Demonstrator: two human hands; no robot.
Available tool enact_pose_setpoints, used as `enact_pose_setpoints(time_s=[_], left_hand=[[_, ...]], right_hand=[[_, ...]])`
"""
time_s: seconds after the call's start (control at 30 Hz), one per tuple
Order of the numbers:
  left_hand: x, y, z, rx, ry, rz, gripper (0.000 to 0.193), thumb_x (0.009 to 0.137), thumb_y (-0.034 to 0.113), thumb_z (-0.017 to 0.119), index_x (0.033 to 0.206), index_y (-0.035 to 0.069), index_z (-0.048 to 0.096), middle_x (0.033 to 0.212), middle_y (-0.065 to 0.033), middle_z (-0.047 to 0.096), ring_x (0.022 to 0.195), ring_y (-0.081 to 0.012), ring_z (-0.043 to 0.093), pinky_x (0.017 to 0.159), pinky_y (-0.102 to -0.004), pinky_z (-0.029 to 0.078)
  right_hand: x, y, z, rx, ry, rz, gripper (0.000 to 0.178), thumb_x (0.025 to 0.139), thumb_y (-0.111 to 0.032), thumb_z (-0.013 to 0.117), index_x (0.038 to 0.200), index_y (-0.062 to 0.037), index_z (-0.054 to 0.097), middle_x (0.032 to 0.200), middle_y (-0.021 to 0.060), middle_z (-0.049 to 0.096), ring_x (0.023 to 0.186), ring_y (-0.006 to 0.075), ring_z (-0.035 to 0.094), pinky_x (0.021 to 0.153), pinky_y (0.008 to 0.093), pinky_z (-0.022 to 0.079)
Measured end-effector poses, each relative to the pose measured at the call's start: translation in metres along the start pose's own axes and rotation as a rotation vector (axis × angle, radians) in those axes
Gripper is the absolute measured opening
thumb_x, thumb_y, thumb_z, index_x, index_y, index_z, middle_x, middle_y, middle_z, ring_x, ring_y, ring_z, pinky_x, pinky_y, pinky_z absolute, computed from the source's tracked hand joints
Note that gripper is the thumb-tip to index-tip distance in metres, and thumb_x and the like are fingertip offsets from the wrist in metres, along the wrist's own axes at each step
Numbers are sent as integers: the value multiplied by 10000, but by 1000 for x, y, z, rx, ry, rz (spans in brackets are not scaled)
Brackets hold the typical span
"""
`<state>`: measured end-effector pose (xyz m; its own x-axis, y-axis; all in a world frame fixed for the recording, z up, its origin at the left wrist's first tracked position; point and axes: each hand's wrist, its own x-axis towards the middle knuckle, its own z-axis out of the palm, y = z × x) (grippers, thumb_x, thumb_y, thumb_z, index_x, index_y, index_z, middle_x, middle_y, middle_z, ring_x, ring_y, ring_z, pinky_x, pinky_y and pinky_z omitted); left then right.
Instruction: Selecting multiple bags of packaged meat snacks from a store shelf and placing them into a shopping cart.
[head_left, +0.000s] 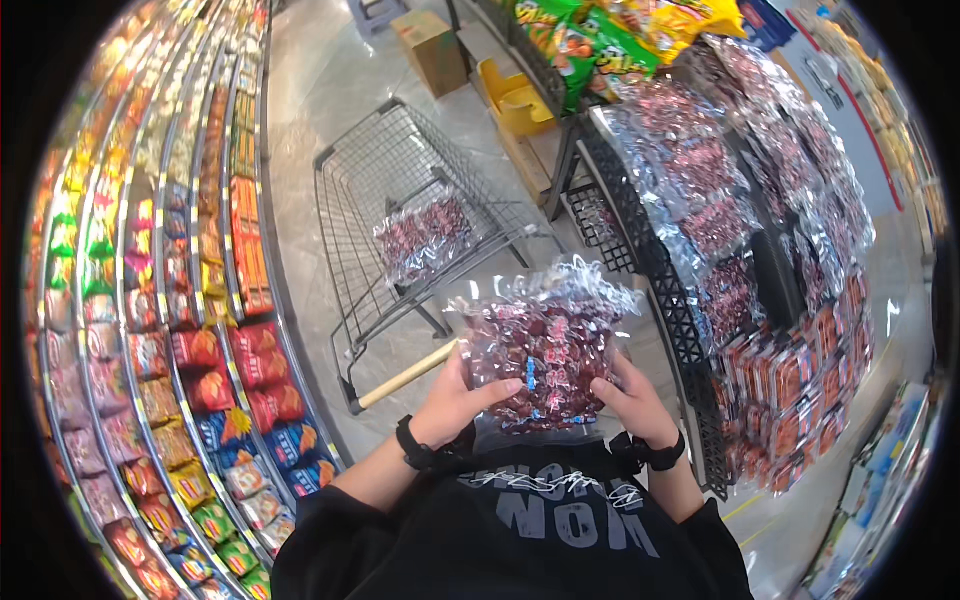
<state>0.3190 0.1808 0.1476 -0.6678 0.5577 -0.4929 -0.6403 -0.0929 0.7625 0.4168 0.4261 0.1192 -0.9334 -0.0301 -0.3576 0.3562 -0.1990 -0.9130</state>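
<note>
One clear plastic bag of dark red pieces (545, 350) lies directly between the left hand (440, 405) and the right hand (638, 405), touching both and held up in front of the person's body. The left hand grips its left side low down, with the thumb lying across the front face; the right hand holds the opposite side at about the same height, its thumb also on the front. The fingers behind the bag are hidden, so how far they reach under it cannot be told. The bag looks soft and loosely filled, likely to sag in the middle and shift its contents when tilted. Its glossy film is probably slippery, and the weight seems moderate, though nothing shows it for certain. The full lower sides, where the hands are, look like the best hold, with support beneath; the crinkled top edge above the thumbs seems flimsier. Ahead and to the left of the left hand stands a wire shopping cart (357, 130), its pale handle (408, 377) near that hand, with a similar bag (425, 238) inside. Beyond the right hand, to its right, a black display rack (678, 335) carries stacked shiny red packages (700, 160).
</note>
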Motion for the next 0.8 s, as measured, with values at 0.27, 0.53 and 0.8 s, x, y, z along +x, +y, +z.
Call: enact_pose_setpoints(time_s=[0.27, 0.53, 0.8], left_hand=[[29, 76, -96, -78, 219, 72, 550, 884, 94, 665, 1372, 37, 418, 1169, -73, 610, 1040, -174, 616, 908, -344, 506], [154, 109, -242, -228, 127, 100, 469, 878, 50, 684, 1297, 17, 477, 1162, -104, 641, 1048, -194, 637, 873, -347, 550], [334, 33, -383, -284, 388, 14, 485, 860, 138, 727, 1269, 15, 498, 1146, -114, 635, 1019, -240, 647, 753, -424, 574]], right_hand=[[143, -69, 75, -52, -110, 181, 469, 958, -232, 640, 1331, 25, 518, 1099, 19, 647, 908, 63, 592, 797, 229, 485], [367, -35, 108, -310, -167, 267, 439, 953, -389, 618, 1149, 4, 630, 981, 1, 660, 895, 57, 569, 747, 235, 457], [441, 9, 96, -664, 36, 161, 749, 869, -445, 701, 1345, 74, 446, 1256, 238, 578, 1146, 284, 580, 938, 361, 479]])
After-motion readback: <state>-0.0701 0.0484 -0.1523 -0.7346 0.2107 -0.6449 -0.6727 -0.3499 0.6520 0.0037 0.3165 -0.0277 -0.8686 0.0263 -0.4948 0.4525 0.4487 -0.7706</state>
